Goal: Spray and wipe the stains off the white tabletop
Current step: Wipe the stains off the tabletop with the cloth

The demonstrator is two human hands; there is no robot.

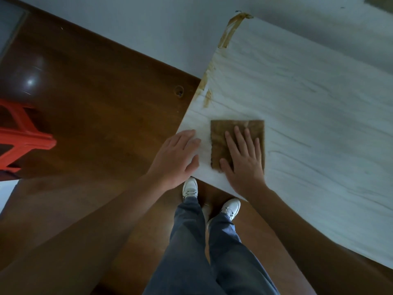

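Note:
The white tabletop fills the right side, with faint grey streaks across it. A brown square cloth lies flat near its near-left corner. My right hand presses flat on the cloth, fingers spread. My left hand rests open on the table's corner edge, just left of the cloth and apart from it. Brown stains and strips of brown tape run along the table's left edge. No spray bottle is in view.
Dark wooden floor spreads to the left and below. A red plastic stool stands at the far left. My legs in blue trousers and white shoes stand at the table's corner. A pale wall runs behind.

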